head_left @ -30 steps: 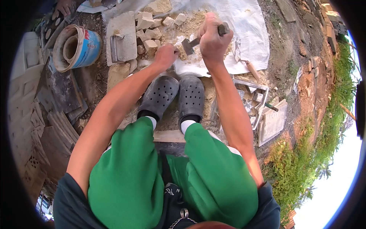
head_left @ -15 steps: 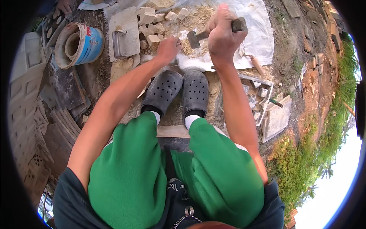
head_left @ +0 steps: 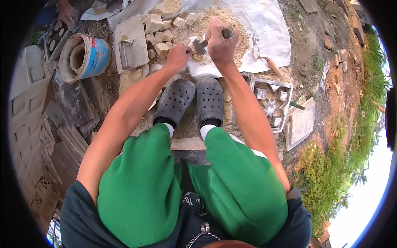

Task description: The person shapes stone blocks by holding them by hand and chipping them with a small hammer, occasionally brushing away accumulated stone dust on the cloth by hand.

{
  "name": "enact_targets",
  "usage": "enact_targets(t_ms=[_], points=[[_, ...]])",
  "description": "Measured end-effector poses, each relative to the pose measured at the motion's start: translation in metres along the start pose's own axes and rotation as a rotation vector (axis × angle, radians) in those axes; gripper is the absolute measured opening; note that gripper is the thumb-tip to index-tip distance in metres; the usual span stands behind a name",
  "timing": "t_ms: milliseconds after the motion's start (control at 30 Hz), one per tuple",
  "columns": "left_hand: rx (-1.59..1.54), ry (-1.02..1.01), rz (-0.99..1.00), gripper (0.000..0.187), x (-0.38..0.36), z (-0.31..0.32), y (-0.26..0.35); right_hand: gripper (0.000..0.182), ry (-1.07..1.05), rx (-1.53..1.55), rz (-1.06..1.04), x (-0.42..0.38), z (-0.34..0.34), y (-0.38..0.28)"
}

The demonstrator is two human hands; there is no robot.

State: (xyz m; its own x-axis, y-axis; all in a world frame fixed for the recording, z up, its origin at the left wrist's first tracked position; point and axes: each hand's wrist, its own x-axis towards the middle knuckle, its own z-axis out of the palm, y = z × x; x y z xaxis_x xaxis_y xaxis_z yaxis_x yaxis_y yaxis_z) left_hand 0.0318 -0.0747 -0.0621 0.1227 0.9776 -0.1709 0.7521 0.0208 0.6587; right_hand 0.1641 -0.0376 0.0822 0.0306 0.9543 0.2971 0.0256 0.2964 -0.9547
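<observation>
Your right hand (head_left: 222, 43) is closed in a fist around the handle of the hammer (head_left: 200, 46), its thumb lying along the top. The hammer reaches out from the fist toward your left hand (head_left: 178, 57), so its head sits between the two hands, over the near part of the white sheet (head_left: 273, 25) and just beside your left fingertips. Your left hand is curled, with thumb and fingers drawn together low over the sheet's near edge; they may be pinching a small bit, but the view is too poor to tell.

The stone chunks (head_left: 154, 24) lie beyond and to the left of your left hand, the nearest close to its knuckles. Sandy crumbs (head_left: 240, 38) spread under the hammer and past your right hand. At the sheet's near right corner the trowel (head_left: 274, 68) has its blade on the sheet and its wooden handle across the edge. Over the left edge lies a flat board (head_left: 136, 31) with a metal tool (head_left: 125, 53) on it, and the bucket (head_left: 94, 58) stands farther left on the ground. To the right of your shoes (head_left: 209, 99), a metal frame (head_left: 285, 113) has small blocks inside it, near some flat slabs (head_left: 300, 124).
</observation>
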Motion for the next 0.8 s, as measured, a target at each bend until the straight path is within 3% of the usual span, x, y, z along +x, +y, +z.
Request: enact_targets(t_ms=[100, 267, 367, 600, 667, 733, 800], points=[[-0.023, 0.011, -0.007, 0.016, -0.001, -0.001, 0.001, 0.041, 0.016, -0.037, -0.032, 0.023, 0.0, -0.013], [-0.03, -0.029, -0.04, 0.018, -0.003, -0.001, -0.002, 0.042, 0.124, 0.232, 0.096, 0.027, -0.003, -0.065], [-0.038, -0.102, -0.077, 0.018, 0.001, 0.005, -0.007, 0.044, 0.119, -0.021, -0.046, -0.006, -0.002, 0.007], [-0.025, -0.011, -0.047, 0.018, -0.008, 0.001, 0.0, 0.044, 0.104, 0.199, 0.072, 0.012, 0.0, -0.058], [-0.074, -0.038, -0.076, 0.018, -0.005, -0.003, 0.003, 0.044, 0.075, 0.071, -0.083, 0.005, 0.0, -0.043], [-0.042, -0.051, -0.067, 0.018, -0.006, 0.001, -0.001, 0.043, 0.022, -0.088, -0.035, -0.017, 0.0, 0.003], [-0.011, -0.038, -0.059, 0.018, 0.001, -0.002, 0.001, 0.042, 0.009, -0.113, -0.048, -0.006, 0.003, -0.004]])
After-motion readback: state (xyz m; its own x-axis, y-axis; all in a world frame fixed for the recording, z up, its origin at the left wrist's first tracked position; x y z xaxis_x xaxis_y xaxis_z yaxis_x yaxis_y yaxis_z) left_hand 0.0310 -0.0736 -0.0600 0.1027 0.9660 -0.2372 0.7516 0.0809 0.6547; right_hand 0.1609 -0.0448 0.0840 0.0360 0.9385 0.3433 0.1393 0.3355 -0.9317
